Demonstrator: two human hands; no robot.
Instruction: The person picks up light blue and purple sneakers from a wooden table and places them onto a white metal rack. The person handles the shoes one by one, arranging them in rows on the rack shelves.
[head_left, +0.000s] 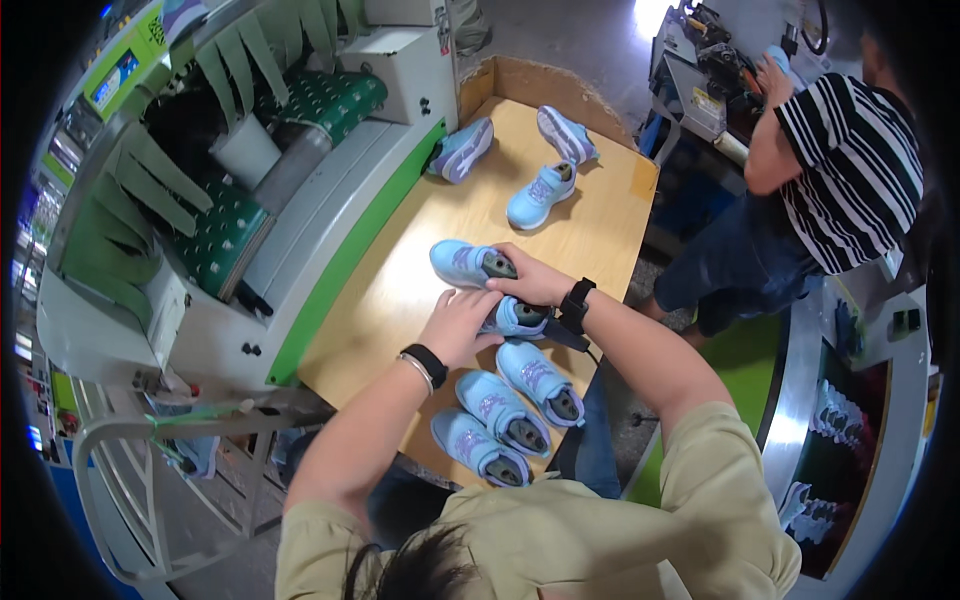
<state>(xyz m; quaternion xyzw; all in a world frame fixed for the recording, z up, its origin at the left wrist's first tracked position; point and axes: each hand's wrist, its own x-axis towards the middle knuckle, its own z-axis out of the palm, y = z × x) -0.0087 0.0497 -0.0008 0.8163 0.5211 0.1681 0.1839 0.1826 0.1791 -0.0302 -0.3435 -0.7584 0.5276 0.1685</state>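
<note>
Two light blue sneakers lie one behind the other under my hands, each with a dark shoe last inside. My right hand [535, 278] is closed around the heel end of the farther sneaker [456, 261], whose toe points left. My left hand [458, 325] lies over the toe part of the nearer sneaker [522, 318], fingers curled against it and hiding its front. The left fingertips reach close to the right hand's thumb. Closer to me, a row of similar sneakers [490, 400] rests on the wooden table [370, 340], lasts showing in their openings.
Farther back on the table stand an upright sneaker [538, 197] and two tipped sneakers [465, 150] [566, 135]. A cardboard edge [540, 85] borders the far side. Left is a machine with hanging strips [240, 60] and green padded rollers [220, 235]. A co-worker [850, 160] works at right.
</note>
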